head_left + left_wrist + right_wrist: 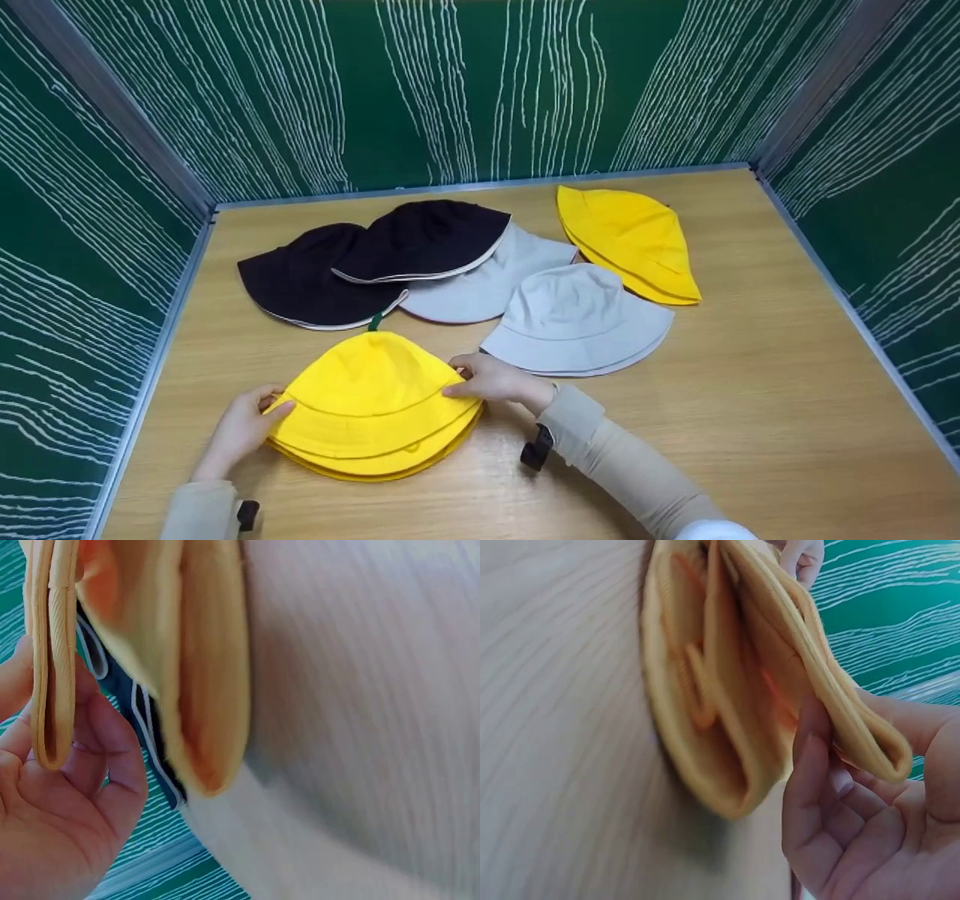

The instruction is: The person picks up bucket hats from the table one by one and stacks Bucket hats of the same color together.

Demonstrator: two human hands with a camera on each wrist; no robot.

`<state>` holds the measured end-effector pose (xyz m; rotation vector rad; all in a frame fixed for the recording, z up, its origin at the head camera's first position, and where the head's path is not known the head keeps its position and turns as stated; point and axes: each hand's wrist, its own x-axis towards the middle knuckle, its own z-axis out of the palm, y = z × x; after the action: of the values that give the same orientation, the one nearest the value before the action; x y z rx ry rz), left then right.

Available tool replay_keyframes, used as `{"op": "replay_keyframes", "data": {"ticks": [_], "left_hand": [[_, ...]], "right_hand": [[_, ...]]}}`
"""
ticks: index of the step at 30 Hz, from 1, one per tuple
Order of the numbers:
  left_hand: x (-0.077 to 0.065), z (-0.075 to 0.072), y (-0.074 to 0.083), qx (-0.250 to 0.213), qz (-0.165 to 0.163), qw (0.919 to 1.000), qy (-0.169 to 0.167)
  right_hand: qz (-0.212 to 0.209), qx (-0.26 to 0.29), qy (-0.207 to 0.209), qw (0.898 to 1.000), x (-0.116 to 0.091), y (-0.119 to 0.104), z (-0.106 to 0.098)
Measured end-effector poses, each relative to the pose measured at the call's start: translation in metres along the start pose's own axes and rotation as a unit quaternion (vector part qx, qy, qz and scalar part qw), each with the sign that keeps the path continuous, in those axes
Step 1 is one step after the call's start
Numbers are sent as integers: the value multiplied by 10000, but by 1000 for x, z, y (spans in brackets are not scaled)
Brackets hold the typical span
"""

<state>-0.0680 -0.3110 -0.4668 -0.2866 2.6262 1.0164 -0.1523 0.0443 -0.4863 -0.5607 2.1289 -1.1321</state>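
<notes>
A folded yellow bucket hat point(375, 375) lies over a second yellow hat point(390, 466) at the front of the table, crown pointing away. My left hand point(238, 431) pinches the left end of the upper hat's brim between thumb and fingers. On the other end, my right hand point(495, 377) grips the same brim. Both wrist views show the upper brim point(56, 690) raised apart from the lower hat point(727, 780) at its ends. A loop of yellow cord point(697, 690) shows inside the lower hat.
Behind are two black hats point(307, 277) with pale edging, partly over a grey hat point(465, 292). Another grey hat point(585, 322) lies nearer, beside a yellow hat point(637, 240) at the back right. Green panels with white lines point(480, 90) border the wooden table point(750, 420).
</notes>
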Motion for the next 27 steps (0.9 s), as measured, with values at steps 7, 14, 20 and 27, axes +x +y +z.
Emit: {"op": "replay_keyframes", "data": {"ticks": [7,14,20,27], "left_hand": [[-7,-7,-7,-23,63,9999,108],[0,0,-13,243,-48,9997,-42],[7,5,-18,519,-65,9985,-133],[9,7,-18,582,-365,9971,-312]], "right_hand": [[-107,-235,-227,9994,-2,-10,3],[96,-465,-240,9986,6,-2,7],[128,-766,-213,9968,11,5,11],[84,-1056,66,9943,11,6,13]]}}
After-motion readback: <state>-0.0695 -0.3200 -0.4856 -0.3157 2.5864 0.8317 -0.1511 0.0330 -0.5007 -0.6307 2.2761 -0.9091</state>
